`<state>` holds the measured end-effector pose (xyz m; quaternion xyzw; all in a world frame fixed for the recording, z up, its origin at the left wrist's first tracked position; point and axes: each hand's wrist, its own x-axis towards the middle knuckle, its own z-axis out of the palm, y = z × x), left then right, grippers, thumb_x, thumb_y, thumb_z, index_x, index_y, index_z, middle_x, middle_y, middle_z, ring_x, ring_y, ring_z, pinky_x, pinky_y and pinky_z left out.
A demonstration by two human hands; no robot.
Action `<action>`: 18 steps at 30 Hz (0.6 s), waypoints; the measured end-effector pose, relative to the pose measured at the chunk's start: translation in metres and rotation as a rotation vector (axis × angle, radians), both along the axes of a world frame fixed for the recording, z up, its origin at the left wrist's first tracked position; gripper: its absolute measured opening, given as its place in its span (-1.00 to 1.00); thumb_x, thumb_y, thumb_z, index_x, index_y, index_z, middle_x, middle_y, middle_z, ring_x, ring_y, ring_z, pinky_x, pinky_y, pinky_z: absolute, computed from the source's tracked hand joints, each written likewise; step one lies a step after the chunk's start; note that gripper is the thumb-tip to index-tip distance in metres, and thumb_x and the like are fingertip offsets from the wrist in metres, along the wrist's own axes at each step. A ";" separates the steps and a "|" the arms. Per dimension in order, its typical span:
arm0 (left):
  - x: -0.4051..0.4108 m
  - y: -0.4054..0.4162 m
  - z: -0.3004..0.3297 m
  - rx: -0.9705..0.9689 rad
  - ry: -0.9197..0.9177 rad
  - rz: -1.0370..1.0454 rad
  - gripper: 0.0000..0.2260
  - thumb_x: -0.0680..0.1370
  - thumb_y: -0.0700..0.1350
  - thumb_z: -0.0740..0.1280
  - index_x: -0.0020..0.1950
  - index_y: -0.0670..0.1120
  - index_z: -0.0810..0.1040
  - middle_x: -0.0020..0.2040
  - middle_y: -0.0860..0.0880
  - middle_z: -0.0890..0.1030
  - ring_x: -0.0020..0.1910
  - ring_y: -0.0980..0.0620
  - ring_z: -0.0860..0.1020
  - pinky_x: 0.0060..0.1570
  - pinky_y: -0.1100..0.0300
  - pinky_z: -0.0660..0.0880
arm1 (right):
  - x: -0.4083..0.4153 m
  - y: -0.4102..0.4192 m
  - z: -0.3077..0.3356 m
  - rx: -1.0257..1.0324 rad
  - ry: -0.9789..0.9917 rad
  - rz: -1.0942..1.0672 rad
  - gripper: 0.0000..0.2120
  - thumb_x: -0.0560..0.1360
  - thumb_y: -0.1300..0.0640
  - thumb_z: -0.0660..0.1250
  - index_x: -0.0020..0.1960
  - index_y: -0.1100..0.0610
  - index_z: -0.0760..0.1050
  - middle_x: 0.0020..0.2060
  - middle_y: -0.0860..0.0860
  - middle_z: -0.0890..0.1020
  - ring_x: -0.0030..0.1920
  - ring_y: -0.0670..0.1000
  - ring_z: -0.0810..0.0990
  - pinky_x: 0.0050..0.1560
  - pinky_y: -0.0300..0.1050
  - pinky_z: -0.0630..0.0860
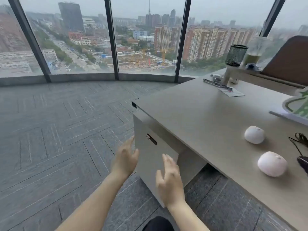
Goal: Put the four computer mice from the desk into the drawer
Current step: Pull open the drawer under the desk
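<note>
Two pale rounded mice lie on the beige desk (200, 114): a white mouse (254, 134) and, nearer me, a pinkish mouse (272, 163). A black mouse (303, 162) is cut off by the right edge, with a dark cable (300, 139) above it. Under the desk's left end sits the drawer unit (150, 157), its front shut, with a small lock (151, 139). My left hand (125, 157) is open, fingers spread, at the unit's left edge. My right hand (169, 179) is open in front of the drawer face, holding nothing.
At the desk's far end stand a black mesh pen cup (236, 55), a glass jar (253, 52), a metal ruler-like bar (216, 84) and a leaflet (232, 92). A green and white object (298, 104) lies at the right. Grey carpet and tall windows are to the left.
</note>
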<state>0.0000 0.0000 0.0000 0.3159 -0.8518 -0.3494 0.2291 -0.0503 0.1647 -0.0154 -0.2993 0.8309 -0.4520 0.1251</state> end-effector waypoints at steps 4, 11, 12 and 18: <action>0.003 0.004 -0.021 0.452 0.023 0.095 -0.50 0.57 -0.11 0.21 0.51 -0.10 0.24 0.35 -0.08 0.51 0.22 -0.02 0.50 0.13 0.11 0.40 | -0.012 0.007 -0.009 -0.096 -0.494 -0.241 -0.44 0.61 0.24 0.13 0.57 0.14 0.06 0.55 0.08 0.24 0.52 0.07 0.22 0.46 0.00 0.21; -0.068 -0.021 -0.039 1.055 0.168 0.254 -0.70 0.56 -0.16 0.21 0.27 -0.17 0.49 0.10 -0.10 0.58 0.03 -0.07 0.60 0.13 -0.03 0.53 | -0.062 -0.007 -0.022 -0.061 -0.580 -0.421 -0.45 0.58 0.20 0.18 0.55 0.14 0.14 0.47 0.11 0.37 0.42 0.16 0.37 0.29 0.06 0.34; -0.081 -0.023 -0.040 1.100 0.182 0.268 -0.72 0.56 -0.17 0.20 0.24 -0.18 0.49 0.10 -0.10 0.57 0.01 -0.07 0.60 0.13 -0.03 0.53 | -0.064 -0.011 -0.023 -0.044 -0.579 -0.411 -0.46 0.56 0.20 0.19 0.53 0.12 0.19 0.43 0.09 0.42 0.39 0.16 0.42 0.30 0.07 0.37; -0.143 -0.041 -0.065 1.104 0.194 0.341 -0.74 0.60 -0.09 0.12 0.23 -0.13 0.43 0.13 -0.13 0.53 -0.05 -0.12 0.59 -0.03 0.01 0.52 | -0.070 -0.023 -0.045 0.011 -0.427 -0.488 -0.61 0.49 0.20 0.19 0.30 0.15 0.49 0.13 0.07 0.67 0.09 0.11 0.64 0.09 0.07 0.59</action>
